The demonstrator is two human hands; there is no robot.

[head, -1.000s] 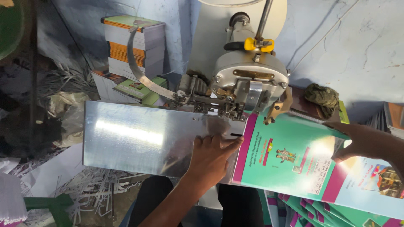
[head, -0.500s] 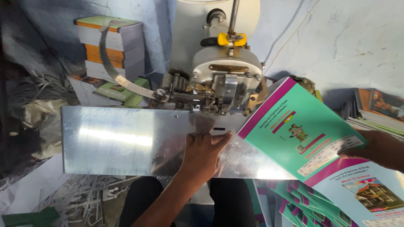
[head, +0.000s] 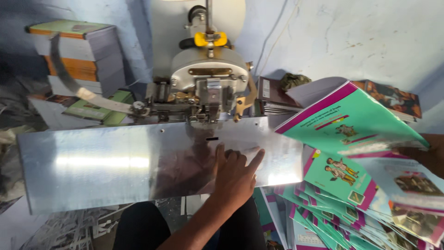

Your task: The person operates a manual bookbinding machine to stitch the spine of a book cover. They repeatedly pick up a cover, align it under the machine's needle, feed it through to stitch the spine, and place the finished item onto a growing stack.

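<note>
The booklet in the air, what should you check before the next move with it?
1. Plate under the machine bare of paper: ok.
2. Left hand flat on the plate, clear of the slot: ok, just below it.
3. Booklet held firmly: cannot tell, the right hand is mostly hidden behind it.
4. Booklet lined up with the machine head: not ok, it is off to the right, tilted.
5. Booklet pile tidy: not ok, fanned out loosely.

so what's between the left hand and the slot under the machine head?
Head view: only bare shiny metal plate lies between the left hand and the slot.
</note>
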